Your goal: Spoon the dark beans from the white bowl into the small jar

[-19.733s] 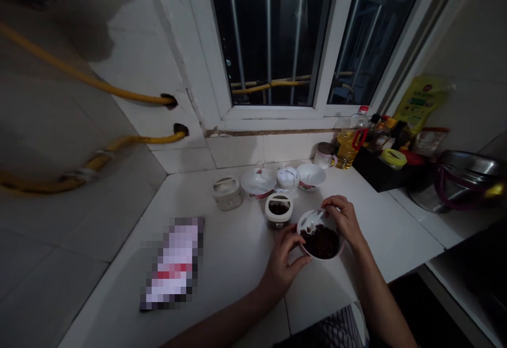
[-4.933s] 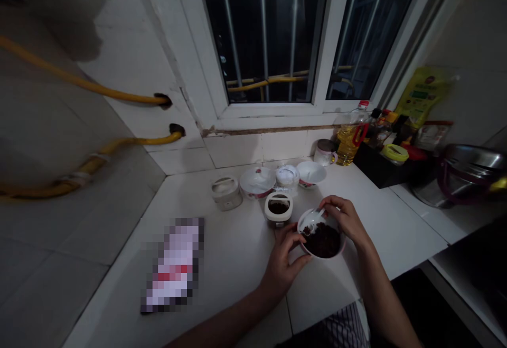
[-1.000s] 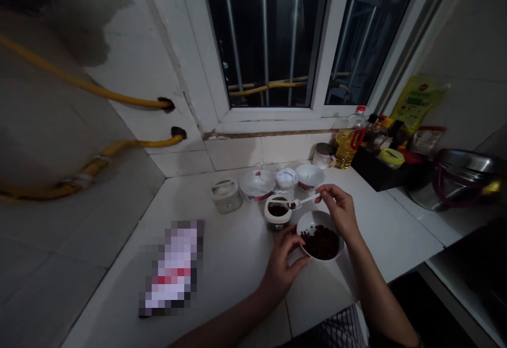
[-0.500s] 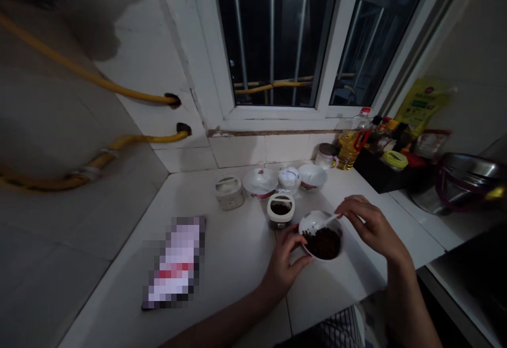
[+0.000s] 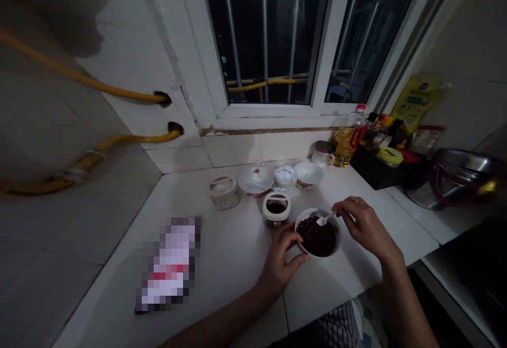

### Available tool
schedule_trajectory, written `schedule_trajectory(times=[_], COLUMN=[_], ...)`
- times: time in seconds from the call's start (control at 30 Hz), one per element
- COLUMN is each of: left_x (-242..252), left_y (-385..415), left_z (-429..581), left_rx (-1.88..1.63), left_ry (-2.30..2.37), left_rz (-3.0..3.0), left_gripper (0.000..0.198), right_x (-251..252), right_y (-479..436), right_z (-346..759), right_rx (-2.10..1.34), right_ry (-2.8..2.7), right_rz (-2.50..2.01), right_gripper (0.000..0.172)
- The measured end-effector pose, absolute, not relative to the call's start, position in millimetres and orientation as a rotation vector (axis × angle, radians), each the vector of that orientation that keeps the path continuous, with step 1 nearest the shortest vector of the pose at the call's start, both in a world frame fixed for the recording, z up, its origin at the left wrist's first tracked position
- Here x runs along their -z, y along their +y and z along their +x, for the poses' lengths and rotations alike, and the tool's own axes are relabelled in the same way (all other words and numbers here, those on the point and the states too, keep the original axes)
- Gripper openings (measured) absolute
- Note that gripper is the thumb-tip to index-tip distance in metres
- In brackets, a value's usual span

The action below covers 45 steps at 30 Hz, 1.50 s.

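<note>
As the left hand (image 5: 283, 263) is steadying a white bowl (image 5: 336, 242) on a tiled tabletop (image 5: 237, 253), the right hand (image 5: 366, 226) is holding a small white spoon (image 5: 322, 221) at a dark, lumpy food (image 5: 315, 237), perhaps beans, though the dim light is making that hard to judge. The right fingers (image 5: 344, 208) are closing narrowly on the spoon's handle from 3 o'clock, while the left fingers (image 5: 291, 242) are curling around the bowl's rim at 9 o'clock. The bowl is sitting well filled, with the food lying just beyond the spoon's tip. A small open tub (image 5: 275, 218) at 10 o'clock is holding more of the same dark food.
</note>
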State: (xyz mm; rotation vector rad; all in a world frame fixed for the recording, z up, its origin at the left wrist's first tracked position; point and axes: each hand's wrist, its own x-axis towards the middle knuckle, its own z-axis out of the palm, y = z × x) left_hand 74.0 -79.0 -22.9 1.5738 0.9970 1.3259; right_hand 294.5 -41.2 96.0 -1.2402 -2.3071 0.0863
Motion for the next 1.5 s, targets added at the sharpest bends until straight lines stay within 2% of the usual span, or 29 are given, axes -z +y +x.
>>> schedule_trajectory(times=[0.13,0.5,0.77,1.03,1.3,1.5], left_x=[22.6,24.3,23.0,21.2,22.2,21.3], left_y=[-80.0,-79.3,-79.3,-79.8,-79.0,-79.4], left_z=[73.4,73.7,72.7,73.0,72.0,71.9], left_rx=[-1.312,-1.321,-1.323,-1.312,-1.299,-1.304], left_ry=[0.984,0.97,0.988,0.986,0.967,1.009], left_rz=[1.562,1.561,1.588,1.565,1.572,1.595], left_gripper=[0.018,0.02,0.018,0.019,0.02,0.019], right_x=[-89.7,-94.6,-64.0,-62.0,-60.5,-58.6], right_y=[-42.9,-12.9,-7.2,-5.7,-0.9,2.1], right_z=[288.3,275.8,266.1,269.8,269.1,268.0], right_rx=[0.006,-0.227,-0.516,-0.612,-0.979,-1.067], right_ry=[-2.373,-2.201,-2.156,-1.809,-1.494,-1.336], right_rz=[-1.306,-1.276,-1.196,-1.292,-1.252,-1.251], right_gripper=[0.023,0.021,0.023,0.018,0.013,0.011])
